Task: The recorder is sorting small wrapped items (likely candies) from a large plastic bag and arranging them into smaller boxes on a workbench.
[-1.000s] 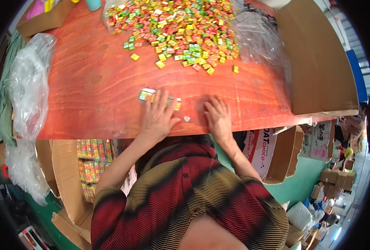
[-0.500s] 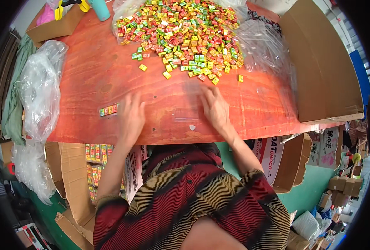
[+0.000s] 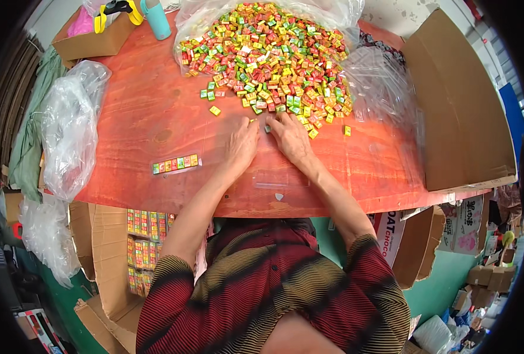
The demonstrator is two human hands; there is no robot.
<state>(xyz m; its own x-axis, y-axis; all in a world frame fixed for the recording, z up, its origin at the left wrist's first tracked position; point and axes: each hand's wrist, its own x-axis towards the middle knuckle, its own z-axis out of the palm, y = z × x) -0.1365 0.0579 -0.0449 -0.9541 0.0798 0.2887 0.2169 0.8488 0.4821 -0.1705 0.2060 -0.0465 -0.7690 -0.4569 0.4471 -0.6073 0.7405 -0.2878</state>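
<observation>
A large heap of small red, yellow and green boxes (image 3: 268, 59) covers the far middle of the table. At its near edge, my left hand (image 3: 242, 143) has its fingers closed, with a bit of a yellow box at the fingertips. Beside it, my right hand (image 3: 292, 140) pinches a small dark green box (image 3: 268, 128) between thumb and fingers. To the left of my hands lies a straight row of small boxes (image 3: 175, 164) in what looks like a clear plastic holder. A clear plastic piece (image 3: 279, 184) lies on the table nearer to me.
Clear plastic bags (image 3: 68, 127) hang over the table's left edge. Clear plastic holders (image 3: 377, 76) and a tall cardboard box (image 3: 465, 106) stand at the right. A carton (image 3: 91, 47) and a teal bottle (image 3: 156, 20) are at the far left. Packed rows (image 3: 147, 248) fill an open carton below.
My left hand has moved from beside the row, right and away, to the heap's edge. My right hand has moved slightly left. The row of boxes is now fully uncovered. The view has shifted slightly.
</observation>
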